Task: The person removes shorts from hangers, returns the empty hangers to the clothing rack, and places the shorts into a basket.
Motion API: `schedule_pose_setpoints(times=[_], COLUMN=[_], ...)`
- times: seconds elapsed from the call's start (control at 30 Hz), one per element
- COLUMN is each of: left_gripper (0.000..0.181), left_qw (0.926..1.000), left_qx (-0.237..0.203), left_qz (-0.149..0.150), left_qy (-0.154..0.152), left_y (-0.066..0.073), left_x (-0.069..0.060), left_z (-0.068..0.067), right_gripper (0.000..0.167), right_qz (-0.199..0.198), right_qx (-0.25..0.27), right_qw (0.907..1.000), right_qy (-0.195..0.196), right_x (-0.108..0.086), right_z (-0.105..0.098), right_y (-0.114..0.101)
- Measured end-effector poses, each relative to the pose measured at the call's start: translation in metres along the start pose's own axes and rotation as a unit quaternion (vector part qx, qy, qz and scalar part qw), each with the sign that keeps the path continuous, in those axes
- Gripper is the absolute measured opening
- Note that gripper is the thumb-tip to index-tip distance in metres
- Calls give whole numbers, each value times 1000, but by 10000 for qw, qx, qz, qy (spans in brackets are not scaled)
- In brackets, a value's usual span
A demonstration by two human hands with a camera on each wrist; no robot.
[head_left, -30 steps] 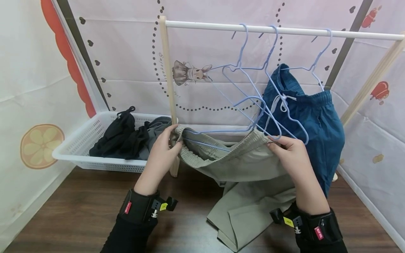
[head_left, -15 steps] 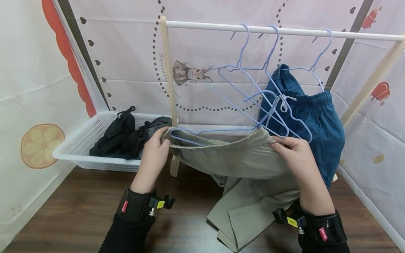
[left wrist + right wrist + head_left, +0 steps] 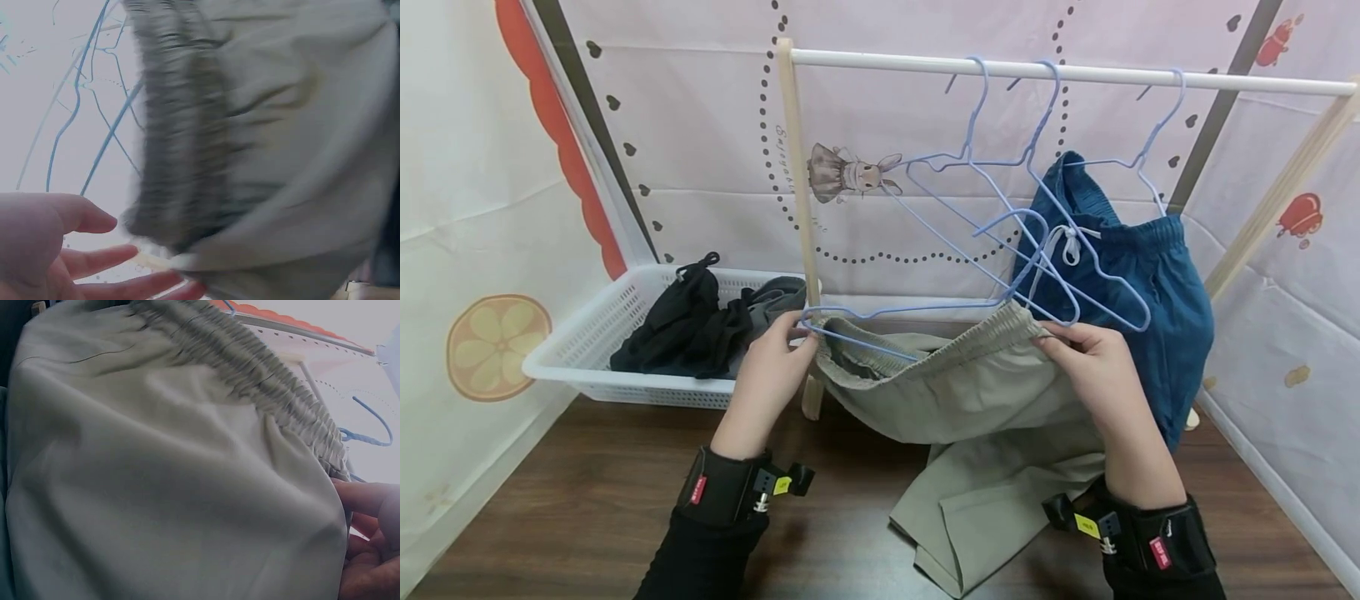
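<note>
Grey-green trousers (image 3: 970, 400) stretch across the middle of the head view, their lower part folded on the floor. A loose blue hanger (image 3: 925, 308) lies at the elastic waistband; its left tip sticks out beyond the opening, and its lower bar dips inside. My right hand (image 3: 1093, 367) pinches the right end of the waistband, where the hanger's other tip is hidden. At the left end is my left hand (image 3: 771, 371). The left wrist view shows its thumb and fingers (image 3: 100, 259) spread apart beside the trousers' waistband (image 3: 181, 125), gripping no cloth.
A rack with a white rail (image 3: 887, 60) and wooden posts stands behind. Two bare blue hangers (image 3: 973, 158) hang there, overlapping the loose one. Blue shorts (image 3: 1120, 292) hang at right. A white basket (image 3: 587, 367) with black and grey clothes (image 3: 685, 325) sits at left.
My left hand has let go of the waistband's left end, which has slid right and sags. The hanger's left tip now lies outside it. My right hand keeps its pinch.
</note>
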State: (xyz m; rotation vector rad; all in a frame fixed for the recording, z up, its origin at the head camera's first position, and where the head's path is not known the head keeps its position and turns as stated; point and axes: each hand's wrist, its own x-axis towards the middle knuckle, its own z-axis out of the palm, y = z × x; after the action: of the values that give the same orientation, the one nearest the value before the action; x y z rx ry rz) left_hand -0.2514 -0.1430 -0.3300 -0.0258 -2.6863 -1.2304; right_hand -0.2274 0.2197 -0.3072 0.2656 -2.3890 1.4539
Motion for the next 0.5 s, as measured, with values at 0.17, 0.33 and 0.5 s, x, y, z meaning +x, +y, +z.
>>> schedule_pose_setpoints(times=[0.17,0.33,0.5], left_gripper=[48,45,40], left_qw=[9997,9991,9955], left_qx=[-54,-19,-167], left_qz=[152,428,924], left_qy=[160,79,-98], left_y=[2,6,9], left_x=[0,-3,-7], left_z=[0,0,0], right_gripper=[29,28,28], right_qz=[-6,6,-19], right_qx=[-86,-126,-137], right_qw=[9999,9998,9998], right_qy=[-65,-130,-168], right_x=[0,0,0], right_z=[2,3,4], right_y=[0,1,1])
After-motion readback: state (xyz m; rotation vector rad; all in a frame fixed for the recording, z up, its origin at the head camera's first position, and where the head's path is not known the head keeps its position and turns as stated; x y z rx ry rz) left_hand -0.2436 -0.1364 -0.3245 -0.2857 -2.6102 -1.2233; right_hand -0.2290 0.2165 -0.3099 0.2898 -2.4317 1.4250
